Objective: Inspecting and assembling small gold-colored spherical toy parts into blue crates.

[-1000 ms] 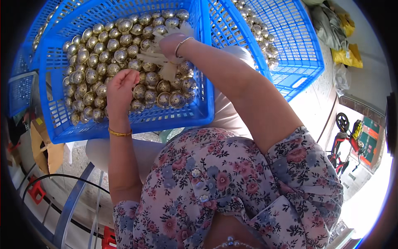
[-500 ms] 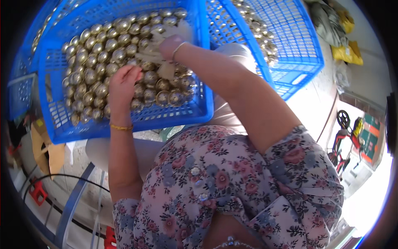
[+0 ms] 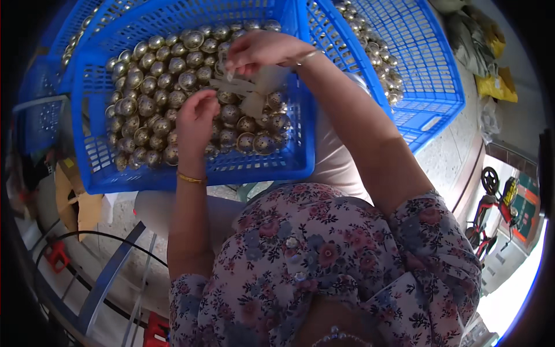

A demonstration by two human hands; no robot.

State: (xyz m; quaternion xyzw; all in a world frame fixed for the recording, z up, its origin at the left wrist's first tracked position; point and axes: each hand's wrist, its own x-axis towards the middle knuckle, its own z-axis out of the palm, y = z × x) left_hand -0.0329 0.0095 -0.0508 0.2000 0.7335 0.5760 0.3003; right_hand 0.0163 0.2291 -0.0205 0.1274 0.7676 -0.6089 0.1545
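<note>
A blue plastic crate (image 3: 254,175) full of shiny silver-gold metal balls (image 3: 147,85) with small holes stands before me. Over its right part, my right hand (image 3: 260,49) pinches a thin whitish strip (image 3: 224,58) between fingertips and thumb. Below that hand, pale translucent strips (image 3: 252,105) lie across the balls. To their left my left hand (image 3: 195,118) hovers above the balls, its fingers curled together; whether a small thing is between the fingertips is hidden.
A second blue crate (image 3: 430,122) with similar balls stands at the right, and another (image 3: 60,43) at the far left. A cardboard box (image 3: 87,205) and a metal frame (image 3: 110,277) are at lower left. Yellow bags (image 3: 496,85) and a red-black scooter (image 3: 484,214) are at right.
My right hand has lifted off the pale strips, its fingers turning left with a whitish strip between them. My left hand stays near the balls, fingers still curled. The whole view has shifted slightly.
</note>
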